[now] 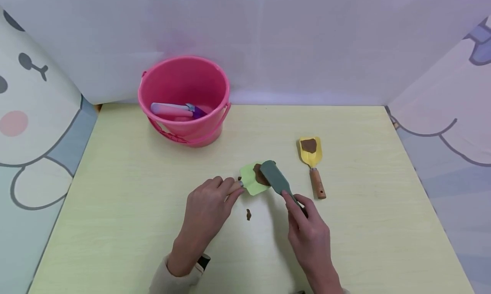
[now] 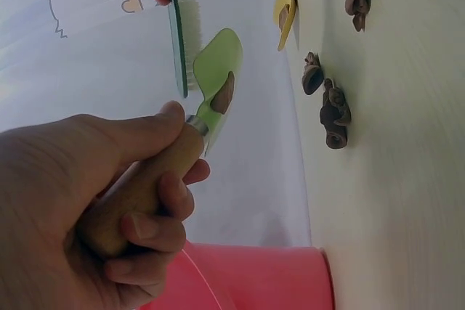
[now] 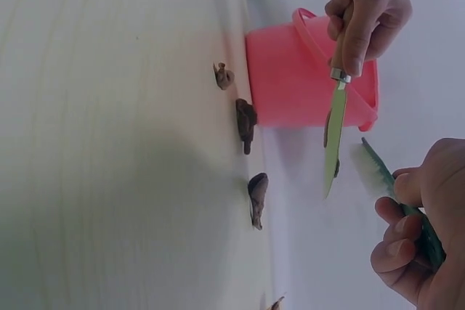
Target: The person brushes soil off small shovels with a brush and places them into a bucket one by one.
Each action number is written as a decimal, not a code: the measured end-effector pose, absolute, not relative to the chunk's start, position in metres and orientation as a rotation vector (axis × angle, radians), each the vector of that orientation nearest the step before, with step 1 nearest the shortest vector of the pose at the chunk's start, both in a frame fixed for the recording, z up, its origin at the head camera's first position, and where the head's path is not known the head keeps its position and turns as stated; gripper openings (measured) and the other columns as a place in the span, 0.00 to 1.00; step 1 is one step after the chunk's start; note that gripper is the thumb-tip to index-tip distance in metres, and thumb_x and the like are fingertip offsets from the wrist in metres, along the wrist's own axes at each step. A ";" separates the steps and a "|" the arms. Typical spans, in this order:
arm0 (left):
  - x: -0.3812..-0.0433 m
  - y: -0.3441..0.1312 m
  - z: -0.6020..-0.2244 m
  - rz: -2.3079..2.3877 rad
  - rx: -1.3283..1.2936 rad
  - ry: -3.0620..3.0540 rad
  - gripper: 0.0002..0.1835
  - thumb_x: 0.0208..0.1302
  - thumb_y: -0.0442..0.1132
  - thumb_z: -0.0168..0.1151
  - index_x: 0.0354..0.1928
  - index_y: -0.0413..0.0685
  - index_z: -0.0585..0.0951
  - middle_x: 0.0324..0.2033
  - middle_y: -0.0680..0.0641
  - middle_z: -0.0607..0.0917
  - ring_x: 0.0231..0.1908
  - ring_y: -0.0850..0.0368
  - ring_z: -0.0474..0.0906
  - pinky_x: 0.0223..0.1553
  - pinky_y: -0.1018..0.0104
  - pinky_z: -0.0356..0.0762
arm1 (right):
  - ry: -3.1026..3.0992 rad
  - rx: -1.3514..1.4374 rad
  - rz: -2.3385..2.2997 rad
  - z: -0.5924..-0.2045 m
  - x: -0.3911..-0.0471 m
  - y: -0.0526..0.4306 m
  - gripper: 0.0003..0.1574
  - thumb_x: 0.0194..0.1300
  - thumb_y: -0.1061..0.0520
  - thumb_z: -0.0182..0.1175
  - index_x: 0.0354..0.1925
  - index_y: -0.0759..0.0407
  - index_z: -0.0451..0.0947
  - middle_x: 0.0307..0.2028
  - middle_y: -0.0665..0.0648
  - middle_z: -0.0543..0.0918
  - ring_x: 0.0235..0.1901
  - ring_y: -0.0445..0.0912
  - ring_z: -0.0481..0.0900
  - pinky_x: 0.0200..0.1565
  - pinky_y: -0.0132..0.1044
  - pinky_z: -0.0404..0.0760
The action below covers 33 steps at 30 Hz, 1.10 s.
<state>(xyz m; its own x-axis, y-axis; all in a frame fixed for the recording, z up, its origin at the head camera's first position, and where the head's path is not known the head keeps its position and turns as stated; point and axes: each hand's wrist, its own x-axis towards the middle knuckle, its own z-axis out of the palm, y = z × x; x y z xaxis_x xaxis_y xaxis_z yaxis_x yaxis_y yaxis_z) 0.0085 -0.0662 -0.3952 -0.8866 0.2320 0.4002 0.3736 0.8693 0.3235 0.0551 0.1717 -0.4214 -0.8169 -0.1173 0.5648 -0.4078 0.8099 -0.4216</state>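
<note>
My left hand [image 1: 209,206] grips the wooden handle of a small light-green shovel [image 1: 248,180], held up above the table. A brown patch [image 1: 262,174] shows on its blade. In my right hand [image 1: 311,236] is a dark green brush [image 1: 274,177] with pale bristles [image 2: 190,38]. From the head the brush overlaps the shovel's blade; both wrist views show a gap between them. On the table below lie several dark brown, curled scraps, such as the brown scrap [image 1: 248,214] between my hands and another brown scrap [image 2: 335,115] in the left wrist view.
A pink bucket [image 1: 209,134] stands at the back left, with a purple-and-pink handled tool [image 1: 172,110] inside. Right of my hands lies a yellow shovel [image 1: 311,158] with a wooden handle and a brown patch on its blade. Pale curtains border the table [image 1: 383,226].
</note>
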 end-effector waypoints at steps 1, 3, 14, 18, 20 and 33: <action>0.009 -0.066 -0.395 -0.564 -0.451 -2.693 0.14 0.57 0.51 0.80 0.39 0.53 0.89 0.23 0.52 0.82 0.21 0.60 0.74 0.21 0.71 0.73 | -2.472 0.402 0.752 -0.422 0.056 0.171 0.31 0.64 0.72 0.66 0.62 0.53 0.84 0.45 0.60 0.84 0.32 0.47 0.87 0.32 0.36 0.85; 0.009 -0.065 -0.395 -0.565 -0.457 -2.694 0.14 0.57 0.51 0.80 0.40 0.53 0.89 0.23 0.52 0.82 0.22 0.60 0.75 0.21 0.71 0.74 | -2.479 0.434 0.776 -0.423 0.057 0.168 0.29 0.65 0.71 0.65 0.62 0.53 0.84 0.45 0.60 0.85 0.33 0.48 0.88 0.34 0.37 0.86; 0.010 -0.064 -0.394 -0.558 -0.468 -2.682 0.15 0.57 0.52 0.80 0.40 0.53 0.89 0.24 0.52 0.82 0.22 0.60 0.75 0.22 0.71 0.74 | -2.534 0.411 0.695 -0.423 0.057 0.167 0.41 0.52 0.79 0.69 0.62 0.54 0.84 0.45 0.60 0.84 0.37 0.49 0.89 0.35 0.43 0.87; 0.010 -0.064 -0.394 -0.558 -0.472 -2.671 0.14 0.57 0.51 0.80 0.40 0.53 0.89 0.24 0.52 0.82 0.22 0.60 0.74 0.21 0.70 0.74 | -2.521 0.395 0.692 -0.423 0.058 0.168 0.42 0.51 0.80 0.69 0.62 0.53 0.84 0.45 0.60 0.84 0.36 0.50 0.89 0.35 0.43 0.87; 0.010 -0.065 -0.394 -0.554 -0.467 -2.665 0.14 0.57 0.51 0.80 0.39 0.52 0.89 0.23 0.52 0.82 0.22 0.60 0.74 0.21 0.70 0.74 | -2.517 0.394 0.689 -0.423 0.058 0.170 0.42 0.51 0.80 0.68 0.62 0.53 0.84 0.45 0.60 0.84 0.36 0.50 0.89 0.35 0.43 0.87; 0.011 -0.066 -0.395 -0.567 -0.460 -2.637 0.13 0.57 0.51 0.80 0.37 0.53 0.89 0.23 0.52 0.82 0.22 0.60 0.76 0.21 0.69 0.75 | -2.512 0.363 0.694 -0.421 0.058 0.175 0.42 0.53 0.80 0.69 0.63 0.53 0.84 0.46 0.62 0.84 0.37 0.51 0.90 0.35 0.45 0.87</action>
<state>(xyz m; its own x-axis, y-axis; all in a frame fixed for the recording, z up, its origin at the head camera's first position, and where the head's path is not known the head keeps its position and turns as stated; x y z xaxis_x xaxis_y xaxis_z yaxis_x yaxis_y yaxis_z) 0.0107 -0.0659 -0.3946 -0.8648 0.2296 0.4465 0.3928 0.8634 0.3167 0.0575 0.1749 -0.4210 -0.8369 -0.1177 0.5345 -0.3755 0.8341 -0.4042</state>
